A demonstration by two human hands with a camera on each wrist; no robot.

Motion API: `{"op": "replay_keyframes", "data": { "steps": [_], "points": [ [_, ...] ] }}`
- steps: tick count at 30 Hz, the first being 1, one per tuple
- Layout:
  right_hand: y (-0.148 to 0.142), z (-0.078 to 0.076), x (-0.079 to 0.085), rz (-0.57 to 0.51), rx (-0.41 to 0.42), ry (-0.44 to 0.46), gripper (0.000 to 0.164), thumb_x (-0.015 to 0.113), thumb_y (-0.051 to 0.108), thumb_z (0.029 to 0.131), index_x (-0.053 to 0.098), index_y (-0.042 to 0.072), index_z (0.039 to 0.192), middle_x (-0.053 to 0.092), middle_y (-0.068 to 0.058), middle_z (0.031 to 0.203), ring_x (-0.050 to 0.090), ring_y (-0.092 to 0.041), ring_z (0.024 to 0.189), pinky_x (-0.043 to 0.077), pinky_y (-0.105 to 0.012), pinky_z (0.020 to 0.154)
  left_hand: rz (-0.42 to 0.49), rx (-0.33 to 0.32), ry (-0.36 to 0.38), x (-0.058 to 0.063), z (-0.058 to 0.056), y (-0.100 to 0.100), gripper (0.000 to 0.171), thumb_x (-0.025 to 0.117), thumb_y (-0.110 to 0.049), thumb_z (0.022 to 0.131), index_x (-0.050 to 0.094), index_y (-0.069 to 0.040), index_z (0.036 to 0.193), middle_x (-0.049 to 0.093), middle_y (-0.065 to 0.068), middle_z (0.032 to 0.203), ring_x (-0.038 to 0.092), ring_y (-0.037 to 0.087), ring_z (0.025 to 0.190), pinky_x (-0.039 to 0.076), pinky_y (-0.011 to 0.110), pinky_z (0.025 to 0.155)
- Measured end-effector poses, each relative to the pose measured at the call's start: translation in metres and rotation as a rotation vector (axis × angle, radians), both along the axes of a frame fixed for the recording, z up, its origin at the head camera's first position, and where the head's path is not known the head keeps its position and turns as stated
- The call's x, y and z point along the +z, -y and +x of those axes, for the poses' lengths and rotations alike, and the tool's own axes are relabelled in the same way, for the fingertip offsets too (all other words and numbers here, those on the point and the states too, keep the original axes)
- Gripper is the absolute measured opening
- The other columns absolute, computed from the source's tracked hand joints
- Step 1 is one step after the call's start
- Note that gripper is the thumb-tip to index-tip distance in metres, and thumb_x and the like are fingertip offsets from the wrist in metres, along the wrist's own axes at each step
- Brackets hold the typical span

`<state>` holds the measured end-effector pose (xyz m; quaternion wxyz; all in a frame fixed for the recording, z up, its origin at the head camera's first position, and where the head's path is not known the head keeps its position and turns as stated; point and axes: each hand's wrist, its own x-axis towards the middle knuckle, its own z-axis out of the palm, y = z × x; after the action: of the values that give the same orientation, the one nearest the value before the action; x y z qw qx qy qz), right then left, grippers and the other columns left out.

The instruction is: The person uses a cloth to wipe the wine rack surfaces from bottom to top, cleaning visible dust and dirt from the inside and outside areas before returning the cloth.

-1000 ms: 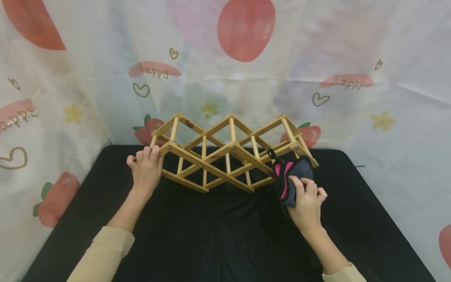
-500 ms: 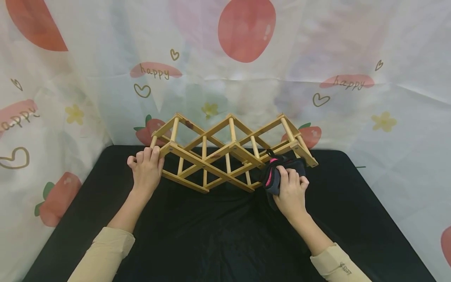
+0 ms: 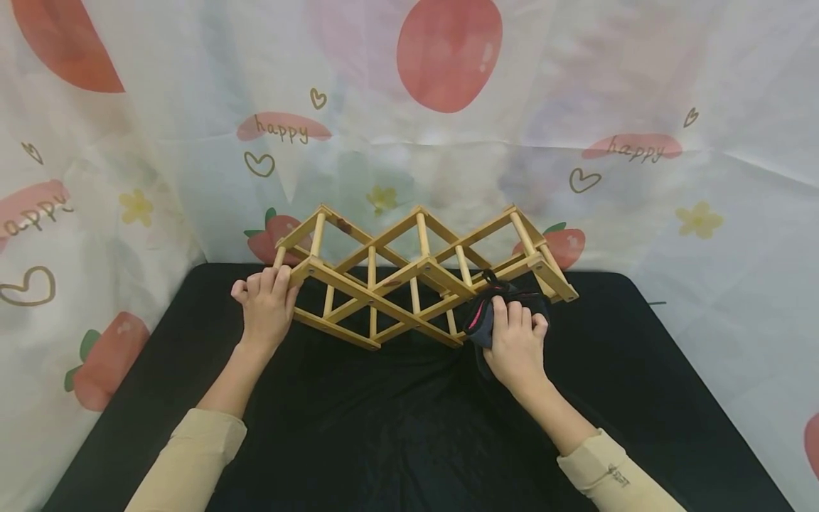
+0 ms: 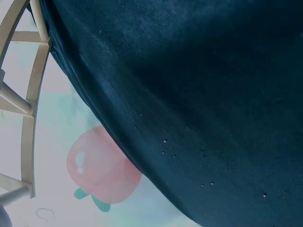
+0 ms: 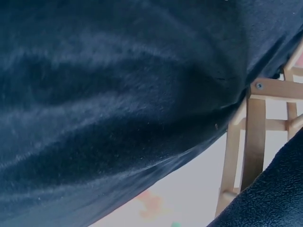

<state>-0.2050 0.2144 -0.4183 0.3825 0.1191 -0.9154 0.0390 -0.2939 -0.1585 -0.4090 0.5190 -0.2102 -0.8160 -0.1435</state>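
A folding wooden wine rack (image 3: 371,298), pale slats and round dowels crossing in a lattice, stands opened out near the back of the table. My left hand (image 3: 264,306) grips its left end, fingers curled over the end bar. A soft dark blue fabric item (image 3: 481,328) with black trim, pink edging and a small loop is held in my right hand (image 3: 517,348). It sits against the rack's lower right front and covers part of the slats there. In the right wrist view the fuzzy blue fabric (image 5: 270,198) fills the lower right corner, beside the rack's slats (image 5: 255,137).
Black cloth (image 3: 397,434) covers the table, with slight wrinkles in front of the rack. Close behind the rack hangs a pale curtain (image 3: 448,163) printed with strawberries, hearts and "happy"; it also runs along both sides.
My right hand has moved left along the rack's front with the blue fabric item, uncovering more of the rack's right end. The left hand and the rack stay in place.
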Motion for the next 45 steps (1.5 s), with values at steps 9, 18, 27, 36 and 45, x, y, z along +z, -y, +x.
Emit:
{"op": "replay_keyframes", "data": {
  "steps": [9,18,27,36,45],
  "points": [
    [0.0,-0.005,-0.003,0.026,-0.029,-0.096,0.038,0.052,0.021,0.08,0.046,-0.005,0.108,0.043,-0.02,0.081,0.041,-0.036,0.068,0.027,-0.051,0.07,-0.001,-0.042,-0.061,0.001,-0.002,0.001,0.033,0.037,-0.034,0.097,0.044,-0.002,0.097,0.041,0.014,0.084,0.03,0.03,0.074,0.013,0.048,0.071],
    [-0.005,-0.002,-0.006,0.014,-0.062,-0.09,0.034,0.057,0.018,0.079,0.051,-0.005,0.103,0.047,-0.02,0.079,0.046,-0.036,0.065,0.029,-0.051,0.068,-0.005,0.007,-0.03,0.001,0.0,0.0,0.031,0.039,-0.032,0.098,0.043,-0.002,0.096,0.041,0.014,0.085,0.03,0.03,0.074,0.012,0.047,0.071],
    [-0.034,0.011,-0.028,0.029,-0.121,0.026,0.05,0.073,0.004,0.06,0.051,-0.004,0.104,0.047,-0.02,0.081,0.045,-0.035,0.064,0.028,-0.051,0.069,-0.009,0.022,-0.025,0.001,0.001,-0.002,0.032,0.039,-0.033,0.097,0.043,-0.001,0.096,0.039,0.013,0.083,0.029,0.03,0.073,0.012,0.046,0.071],
    [-0.017,0.006,-0.014,-0.003,-0.071,-0.055,0.041,0.066,0.008,0.069,0.051,-0.004,0.105,0.048,-0.019,0.079,0.045,-0.035,0.063,0.028,-0.051,0.068,-0.007,0.018,0.016,0.003,0.002,-0.001,0.031,0.038,-0.033,0.098,0.043,-0.002,0.096,0.04,0.014,0.084,0.029,0.03,0.073,0.011,0.047,0.071],
    [-0.002,-0.006,-0.005,-0.05,-0.031,-0.093,0.041,0.065,0.014,0.073,0.05,-0.004,0.106,0.047,-0.019,0.08,0.045,-0.035,0.066,0.028,-0.052,0.069,-0.004,-0.012,-0.007,0.0,0.0,0.001,0.033,0.04,-0.035,0.096,0.044,-0.002,0.097,0.039,0.014,0.083,0.03,0.03,0.073,0.013,0.048,0.071]
  ]
}}
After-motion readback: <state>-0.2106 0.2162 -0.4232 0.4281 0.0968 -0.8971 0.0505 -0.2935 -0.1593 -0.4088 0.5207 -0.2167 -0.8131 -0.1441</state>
